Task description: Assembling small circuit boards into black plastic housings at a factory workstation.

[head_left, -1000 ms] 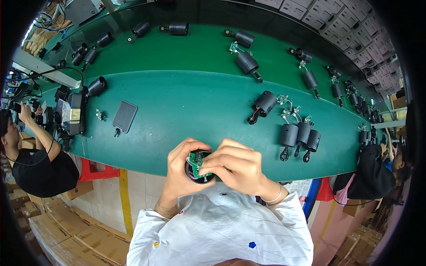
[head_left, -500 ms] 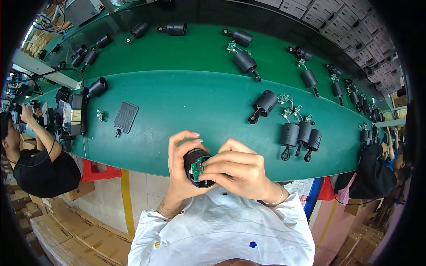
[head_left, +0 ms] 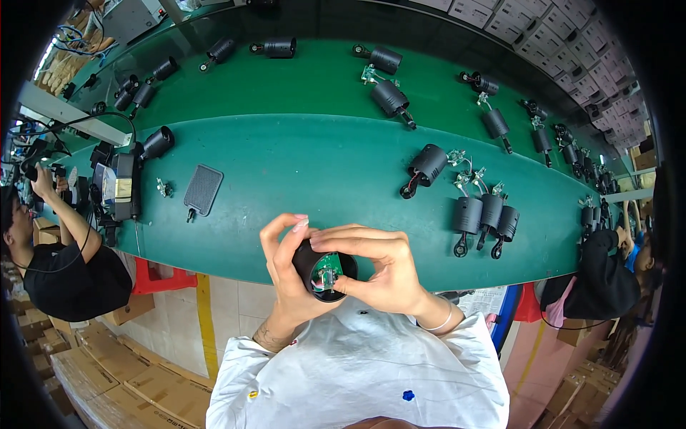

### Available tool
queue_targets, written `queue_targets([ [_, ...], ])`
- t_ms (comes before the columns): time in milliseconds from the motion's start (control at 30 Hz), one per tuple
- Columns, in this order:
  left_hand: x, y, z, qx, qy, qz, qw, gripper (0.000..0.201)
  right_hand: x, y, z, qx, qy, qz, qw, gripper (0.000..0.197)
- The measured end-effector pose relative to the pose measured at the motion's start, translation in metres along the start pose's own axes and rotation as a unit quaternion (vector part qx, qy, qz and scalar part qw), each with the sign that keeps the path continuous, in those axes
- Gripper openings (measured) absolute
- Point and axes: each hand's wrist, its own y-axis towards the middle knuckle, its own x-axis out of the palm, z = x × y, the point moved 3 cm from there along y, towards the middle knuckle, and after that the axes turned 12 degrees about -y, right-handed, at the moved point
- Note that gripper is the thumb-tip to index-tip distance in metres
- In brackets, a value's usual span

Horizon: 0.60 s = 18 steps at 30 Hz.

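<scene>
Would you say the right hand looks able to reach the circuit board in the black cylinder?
Likely yes: the black cylinder opens upward, and the right hand has its thumb at the circuit board.

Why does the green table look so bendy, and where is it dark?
Head view: the green table bows because the fisheye lens bends straight edges; head view again: the picture's corners are black, and the black cylinder looks dark inside, around its green circuit board.

Housing (head_left: 305,262): black, cylindrical, open end facing up toward the camera, held up at the near edge of the bench (head_left: 271,164). Board (head_left: 329,262): green, small parts on its face, inside the mouth; seating depth unclear.
</scene>
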Motion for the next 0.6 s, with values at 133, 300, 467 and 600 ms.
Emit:
queue_targets([
  [133,0.000,0.000,0.001,-0.028,0.030,-0.027,0.999,0.084,0.002,-0.001,0.006,0.016,0.053,-0.004,0.998,0.042],
  [300,0.001,0.000,-0.003,-0.048,0.030,-0.032,0.998,0.089,0.001,-0.001,0.009,0.011,0.025,-0.011,1.000,0.046],
  [467,0.003,-0.004,-0.007,-0.094,-0.058,-0.012,0.994,0.093,0.003,0.005,0.015,0.112,0.159,-0.048,0.980,0.037],
  [600,0.007,-0.008,-0.010,-0.107,-0.084,-0.017,0.991,0.102,0.000,0.009,0.016,0.033,0.141,-0.038,0.989,0.034],
])
